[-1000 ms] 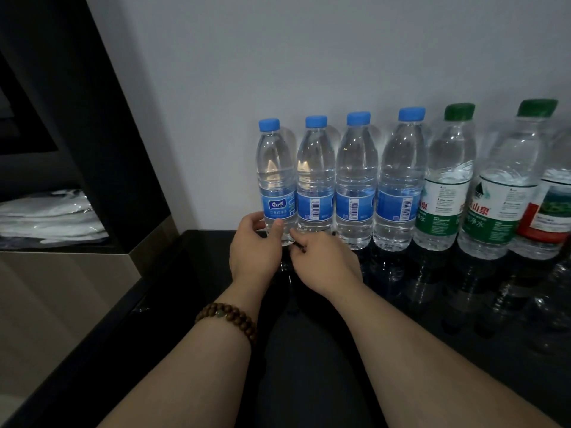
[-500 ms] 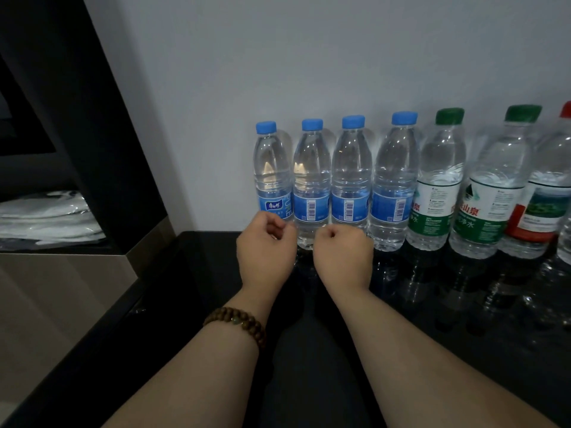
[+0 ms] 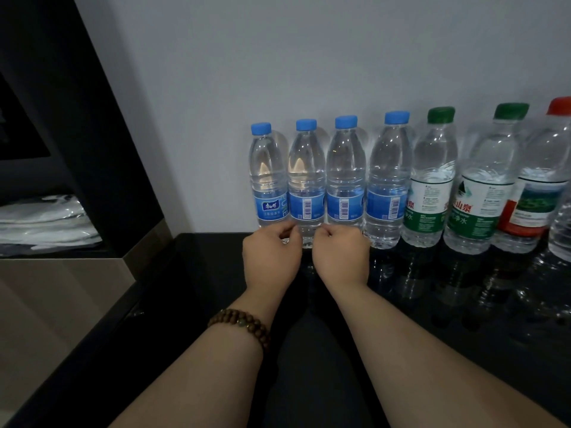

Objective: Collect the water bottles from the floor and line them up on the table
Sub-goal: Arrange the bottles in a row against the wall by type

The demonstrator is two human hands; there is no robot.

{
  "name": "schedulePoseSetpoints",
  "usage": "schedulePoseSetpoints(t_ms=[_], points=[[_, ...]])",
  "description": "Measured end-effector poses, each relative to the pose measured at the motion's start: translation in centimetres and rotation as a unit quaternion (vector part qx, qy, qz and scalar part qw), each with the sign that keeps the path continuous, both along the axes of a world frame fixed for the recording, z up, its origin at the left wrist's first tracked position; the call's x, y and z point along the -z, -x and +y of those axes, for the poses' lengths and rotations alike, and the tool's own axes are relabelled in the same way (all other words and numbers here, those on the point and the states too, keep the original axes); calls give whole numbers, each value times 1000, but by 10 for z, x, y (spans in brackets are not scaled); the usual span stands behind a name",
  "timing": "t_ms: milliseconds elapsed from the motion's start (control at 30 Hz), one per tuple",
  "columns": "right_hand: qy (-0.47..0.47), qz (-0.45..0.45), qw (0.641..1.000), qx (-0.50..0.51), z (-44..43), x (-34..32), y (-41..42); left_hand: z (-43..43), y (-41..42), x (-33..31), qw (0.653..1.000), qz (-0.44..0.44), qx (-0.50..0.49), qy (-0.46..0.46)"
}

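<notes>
A glossy black table is running along a pale wall, with clear plastic water bottles standing in a row from twelve to three o'clock: blue-capped, green-capped, red-capped. The left hand and right hand are sitting curled into fists, gripping nothing, against the blue-capped bases. A careless knuckle nudge could be toppling the tightly packed row.

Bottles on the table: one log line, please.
bottles: upright row on table | left hand: curled, empty | right hand: curled, empty
</notes>
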State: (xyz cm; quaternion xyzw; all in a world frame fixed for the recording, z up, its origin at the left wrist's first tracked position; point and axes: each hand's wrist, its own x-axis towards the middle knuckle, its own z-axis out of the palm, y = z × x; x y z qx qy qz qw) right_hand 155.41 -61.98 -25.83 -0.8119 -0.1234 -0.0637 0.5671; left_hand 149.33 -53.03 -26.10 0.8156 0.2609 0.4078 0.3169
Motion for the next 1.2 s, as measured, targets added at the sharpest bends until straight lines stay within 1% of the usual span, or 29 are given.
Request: schedulePoseSetpoints(t_ms=[67,167,333,433,600,933,1033,1133,1200], points=[[1,4,1000,3,0,0,0,1,-1,1,1000,15,10,5],[26,2,1000,1,1,1,0,2,-1,2,999,22,32,17],[20,-4,1000,12,1,0,-1,3,-3,2,1000,18,-12,20],[21,-10,1000,6,1,-1,-1,1,-2,1,1000,9,-10,27],[67,-6,998,-10,3,1,-4,0,0,1,1000,10,20,22],[1,-18,1000,16,4,0,-4,3,-3,0,999,15,-9,42],[13,-30,999,12,5,0,-3,1,-1,-3,999,4,-15,41],[26,-24,999,-11,5,1,-4,1,0,-2,999,-4,5,43],[17,-18,999,-24,4,1,-5,2,0,-1,999,1,9,46]])
